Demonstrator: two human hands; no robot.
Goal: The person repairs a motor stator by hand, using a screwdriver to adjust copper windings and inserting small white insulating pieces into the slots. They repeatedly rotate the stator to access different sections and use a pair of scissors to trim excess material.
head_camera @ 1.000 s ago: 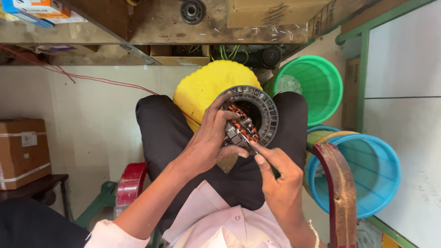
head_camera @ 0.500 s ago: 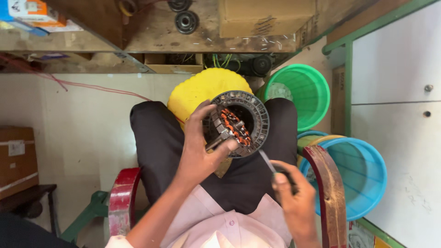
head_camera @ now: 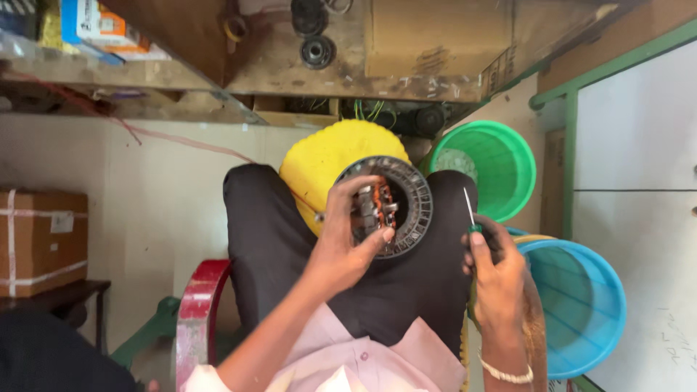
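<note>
Two tubs (green (head_camera: pixel 485 168), blue (head_camera: pixel 581 305)), contents unclear; left hand (head_camera: pixel 347 243) clasps stator (head_camera: pixel 396 205), right hand (head_camera: pixel 497 272) screwdriver (head_camera: pixel 470 212).

open room lies on the left, over the pale floor (head_camera: pixel 131 218) between the lap and the cardboard box (head_camera: pixel 40 243). far passage is blocked by the yellow tub (head_camera: pixel 327 156) and, just beyond it, the wooden shelf (head_camera: pixel 290 80). on the right, the green basket (head_camera: pixel 494 163) and blue basket (head_camera: pixel 581 305) crowd against the white wall (head_camera: pixel 639 145). near-left, the red chair arm (head_camera: pixel 196 319) hems the lap.
</note>
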